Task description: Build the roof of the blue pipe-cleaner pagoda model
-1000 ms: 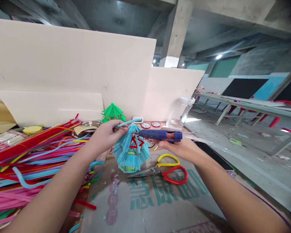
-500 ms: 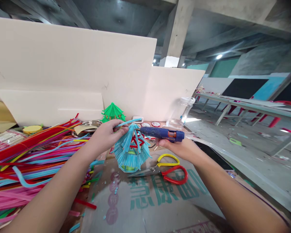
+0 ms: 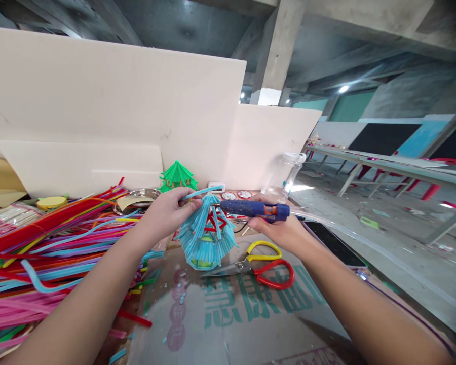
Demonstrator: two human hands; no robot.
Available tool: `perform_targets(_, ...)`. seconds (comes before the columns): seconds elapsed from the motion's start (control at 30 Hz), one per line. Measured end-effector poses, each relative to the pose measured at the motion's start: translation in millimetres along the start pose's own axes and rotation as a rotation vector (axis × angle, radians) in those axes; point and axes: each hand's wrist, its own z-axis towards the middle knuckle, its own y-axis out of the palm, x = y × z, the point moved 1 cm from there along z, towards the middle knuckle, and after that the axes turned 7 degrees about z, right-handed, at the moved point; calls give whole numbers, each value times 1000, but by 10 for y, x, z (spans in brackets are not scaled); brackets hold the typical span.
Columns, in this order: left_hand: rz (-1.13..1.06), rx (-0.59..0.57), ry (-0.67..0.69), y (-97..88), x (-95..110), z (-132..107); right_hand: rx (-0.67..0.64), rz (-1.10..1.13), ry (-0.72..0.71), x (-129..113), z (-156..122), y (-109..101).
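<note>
A light-blue pagoda-like model (image 3: 206, 248) made of pipe cleaners, with red zigzag trim, stands on the printed cardboard. My left hand (image 3: 177, 208) is closed at its top, pinching a light-blue pipe cleaner (image 3: 209, 189) whose free end points right. My right hand (image 3: 275, 228) is wrapped round a dark-blue hot glue gun (image 3: 251, 209), its nozzle touching or very near the upper roof of the model. Scissors (image 3: 264, 264) with one yellow and one red handle lie half open just in front of the model.
Many coloured pipe cleaners (image 3: 72, 238) are heaped at the left. Behind stand a green pipe-cleaner roof (image 3: 177, 176), a metal bowl (image 3: 144, 193), a clear bottle (image 3: 283, 177) and tall white boards (image 3: 110, 96). A dark phone or tablet (image 3: 334, 245) lies at the right.
Hardly anything differs. The glue gun in my right hand has shifted very slightly; my left hand keeps its place with the pipe cleaner.
</note>
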Motion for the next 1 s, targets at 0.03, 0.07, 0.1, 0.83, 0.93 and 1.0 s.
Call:
perform_targets(0.03, 2, -2, 0, -2, 3, -1, 3, -9, 2, -8, 0, 3)
perform_targets(0.07, 0, -3, 1, -4, 6, -1, 6, -19, 3, -19, 1, 5)
perform_targets(0.1, -3, -5, 2, -6, 10, -1, 5, -27, 5, -30, 2, 8)
perform_targets(0.83, 21, -4, 2, -21, 38, -8, -34, 45, 110, -33, -12, 31)
perform_targets(0.93, 21, -5, 3, -17, 28, -5, -44, 44, 92, -30, -9, 29)
perform_targets(1.0, 20, -5, 6, -16, 23, -3, -55, 42, 85, -21, -5, 26)
